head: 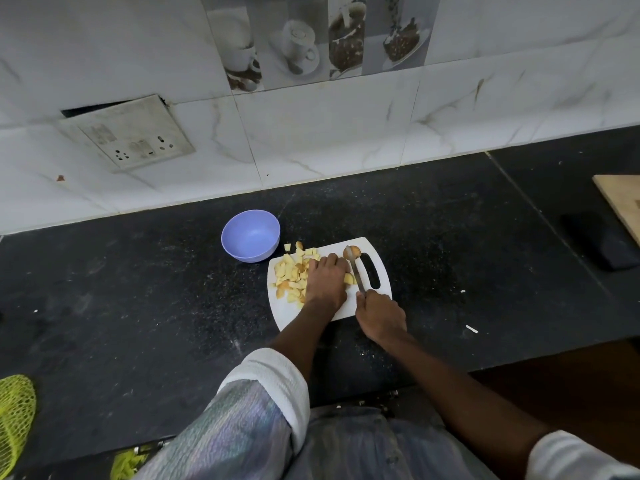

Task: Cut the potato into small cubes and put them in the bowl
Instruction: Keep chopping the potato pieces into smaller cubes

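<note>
A white cutting board (375, 258) lies on the black counter. Several pale yellow potato pieces (291, 271) are heaped on its left half. My left hand (327, 277) lies palm down over the pile, fingers toward the far edge; what it holds underneath is hidden. My right hand (379, 315) grips the handle of a knife (356, 271), whose blade points away from me just right of my left hand. A rounded potato end piece (354, 251) sits at the blade's tip. The empty lilac bowl (250, 235) stands just beyond the board's left corner.
A wooden board (621, 202) and a dark object (599, 242) lie at the counter's right end. A tiled wall with a socket plate (128, 135) rises behind. A yellow-green mesh item (15, 420) sits at the lower left. The counter's front edge is close to my body.
</note>
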